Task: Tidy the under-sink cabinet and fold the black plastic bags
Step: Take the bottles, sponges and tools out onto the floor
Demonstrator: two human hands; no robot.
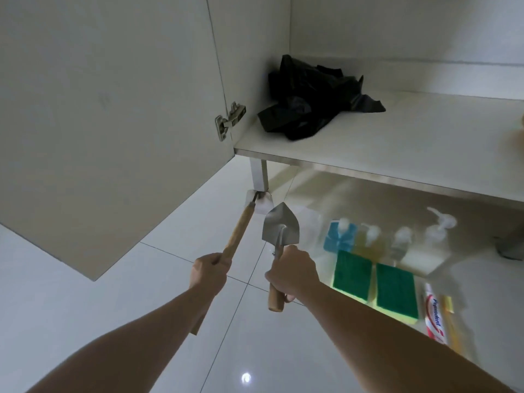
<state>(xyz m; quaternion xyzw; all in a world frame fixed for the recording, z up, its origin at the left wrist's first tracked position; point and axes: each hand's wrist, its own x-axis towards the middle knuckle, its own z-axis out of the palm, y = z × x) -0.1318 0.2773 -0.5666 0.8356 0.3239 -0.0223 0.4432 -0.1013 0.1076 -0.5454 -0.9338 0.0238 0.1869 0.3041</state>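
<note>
Pale tiled floor, glossy enough to catch a ceiling light, and above it the open white cabinet with its door swung wide to the left on a metal hinge. That open door is why everything is on show. Back in the cabinet's left corner sits the heap of black plastic bags, crumpled, not folded at all, resting on the cabinet floor well behind its front edge. So the folding is, by my reckoning, yet to come.

Out in front of the cabinet, both hands are busy. The left hand is wrapped round a long wooden handle; the tool's metal head is down by the cabinet leg and hard to make out. The right hand grips a small trowel at the neck, blade up, wooden butt poking out below the fist. Held upright like that, they look carried rather than used, probably pulled out for sorting.

On the floor, in front of the cabinet and to the right, things lie in rows: blurred pump bottles, two green sponges, a toothpaste tube. Grouped by kind, I'd guess, waiting to go back inside.
</note>
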